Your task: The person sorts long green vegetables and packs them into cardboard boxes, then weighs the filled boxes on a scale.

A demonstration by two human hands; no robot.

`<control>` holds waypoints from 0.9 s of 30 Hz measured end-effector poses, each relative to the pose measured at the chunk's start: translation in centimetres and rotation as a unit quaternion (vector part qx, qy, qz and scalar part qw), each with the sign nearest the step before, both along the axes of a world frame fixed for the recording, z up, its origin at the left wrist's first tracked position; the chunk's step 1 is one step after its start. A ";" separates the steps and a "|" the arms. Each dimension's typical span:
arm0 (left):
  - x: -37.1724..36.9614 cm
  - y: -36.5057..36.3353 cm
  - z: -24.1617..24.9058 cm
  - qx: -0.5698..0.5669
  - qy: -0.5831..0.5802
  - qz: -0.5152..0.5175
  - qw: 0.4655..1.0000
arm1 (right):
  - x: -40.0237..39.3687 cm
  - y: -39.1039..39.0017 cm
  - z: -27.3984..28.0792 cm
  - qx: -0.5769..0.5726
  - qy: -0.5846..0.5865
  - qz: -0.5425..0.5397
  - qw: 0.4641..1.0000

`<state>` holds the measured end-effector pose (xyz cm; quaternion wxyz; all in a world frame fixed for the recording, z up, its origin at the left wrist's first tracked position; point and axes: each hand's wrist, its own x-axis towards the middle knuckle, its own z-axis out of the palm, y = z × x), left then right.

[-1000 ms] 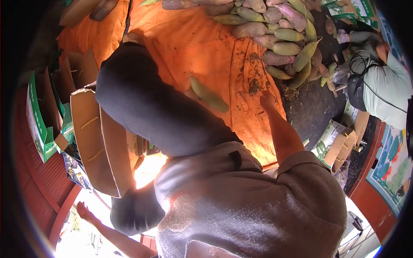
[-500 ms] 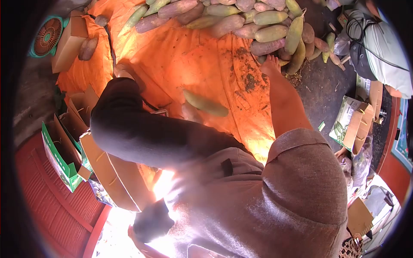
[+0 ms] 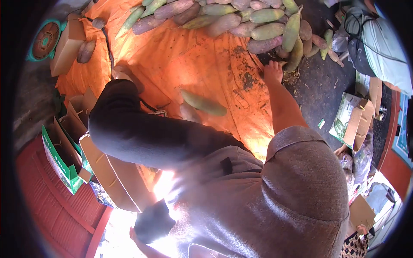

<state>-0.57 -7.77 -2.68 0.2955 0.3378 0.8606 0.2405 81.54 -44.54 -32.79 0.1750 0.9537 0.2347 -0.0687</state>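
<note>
My right hand (image 3: 273, 72) reaches forward to the edge of the orange tarp (image 3: 193, 56), just below the near side of a heap of long purple and green radishes (image 3: 266, 31). Its fingers are curled in; whatever they grip, if anything, is hidden from view. Right by the fingers lie a purple radish (image 3: 265, 45) and a green one (image 3: 295, 56). Apart from the heap, a single pale green radish (image 3: 203, 103) rests on the tarp near my bent leg (image 3: 142, 124). I do not make out my left hand.
Open cardboard boxes (image 3: 114, 172) stand to my left, with a green fan (image 3: 45, 41) and a carton (image 3: 69, 43) further forward. On the right are more boxes (image 3: 347, 116) and a person in light clothing (image 3: 380, 47). A dark cable runs over the tarp.
My right hand has drawn back slightly from the radishes toward me, and its fingers have curled from a more outstretched pose. The lone green radish has stayed put.
</note>
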 end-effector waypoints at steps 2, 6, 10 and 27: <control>-0.6 -0.3 0.0 0.005 -0.007 0.006 1.000 | 0.0 -1.3 -0.3 0.018 -0.045 0.058 0.997; -2.5 -0.8 -0.1 0.013 -0.026 0.014 0.999 | 0.8 -2.9 -1.7 -0.014 -0.018 0.116 0.993; -4.3 -0.5 0.0 0.012 -0.047 0.006 0.999 | -0.3 -2.0 0.0 -0.099 0.058 0.086 0.990; -7.5 0.3 0.2 0.028 0.006 -0.209 0.978 | -4.1 3.2 1.9 -0.034 0.209 -0.074 0.975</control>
